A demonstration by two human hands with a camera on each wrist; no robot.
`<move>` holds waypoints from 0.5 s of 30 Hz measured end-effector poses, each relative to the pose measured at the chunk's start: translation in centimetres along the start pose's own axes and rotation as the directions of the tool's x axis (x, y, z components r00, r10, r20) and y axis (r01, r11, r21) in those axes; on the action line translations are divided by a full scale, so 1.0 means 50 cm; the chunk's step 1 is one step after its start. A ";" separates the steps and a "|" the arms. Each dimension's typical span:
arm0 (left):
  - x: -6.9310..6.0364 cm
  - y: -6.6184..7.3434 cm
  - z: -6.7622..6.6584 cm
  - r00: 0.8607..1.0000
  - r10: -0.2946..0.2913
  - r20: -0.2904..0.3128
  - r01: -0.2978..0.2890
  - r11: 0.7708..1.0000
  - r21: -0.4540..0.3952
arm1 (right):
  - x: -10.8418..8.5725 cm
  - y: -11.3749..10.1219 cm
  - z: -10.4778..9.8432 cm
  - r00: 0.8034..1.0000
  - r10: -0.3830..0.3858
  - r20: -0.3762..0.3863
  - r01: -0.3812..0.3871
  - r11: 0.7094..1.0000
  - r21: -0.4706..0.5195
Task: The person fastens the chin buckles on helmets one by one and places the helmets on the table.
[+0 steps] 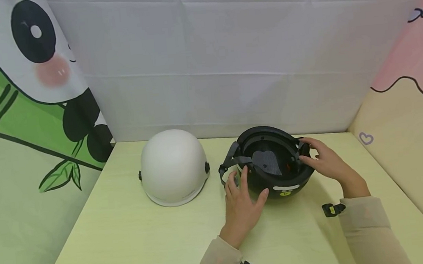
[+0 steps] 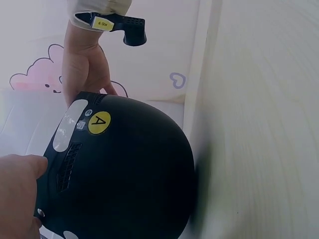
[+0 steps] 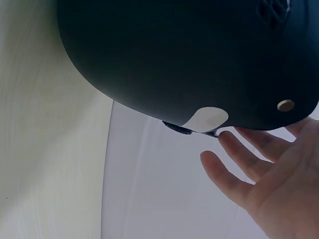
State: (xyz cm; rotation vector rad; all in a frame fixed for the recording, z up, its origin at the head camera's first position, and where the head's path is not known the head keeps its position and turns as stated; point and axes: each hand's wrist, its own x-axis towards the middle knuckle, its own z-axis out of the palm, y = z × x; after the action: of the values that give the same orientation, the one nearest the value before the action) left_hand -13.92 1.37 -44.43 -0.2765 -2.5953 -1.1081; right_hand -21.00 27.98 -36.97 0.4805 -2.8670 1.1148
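A black helmet [image 1: 266, 163] lies upside down on the table, its dark padded inside and grey straps facing up. On its outer shell, in the left wrist view, are a yellow round sticker [image 2: 99, 122] and a white patch [image 2: 70, 125]. My right hand [image 1: 327, 161] grips the helmet's right rim, thumb toward the inside; in the right wrist view some of its fingers [image 3: 227, 179] stand off the shell. My left hand [image 1: 243, 207] is spread at the near left side, its thumb against the rim in the left wrist view. Left of it sits a white helmet [image 1: 174, 167], dome up.
The pale yellow table [image 1: 138, 245] ends at a white cloth backdrop [image 1: 227, 62]. Cartoon-printed panels [image 1: 4, 169] rise at the left and right sides. A dark strap with a buckle [image 1: 224, 171] hangs over the black helmet's left edge.
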 end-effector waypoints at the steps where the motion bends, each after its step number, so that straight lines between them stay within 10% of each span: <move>1: 0.000 0.000 0.000 1.000 0.002 0.000 -0.002 1.000 -0.002 | 0.000 0.000 0.000 1.000 0.001 0.002 -0.001 1.000 -0.003; 15: 0.000 -0.002 -0.002 1.000 -0.004 0.005 0.004 1.000 -0.006 | 0.007 -0.015 -0.001 0.999 0.009 0.040 -0.008 0.999 -0.040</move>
State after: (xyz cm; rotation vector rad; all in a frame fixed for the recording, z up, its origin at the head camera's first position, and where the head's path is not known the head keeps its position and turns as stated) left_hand -13.90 1.20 -44.43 -0.2761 -2.5987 -1.1183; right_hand -21.12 27.43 -36.39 0.4947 -2.9223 1.0589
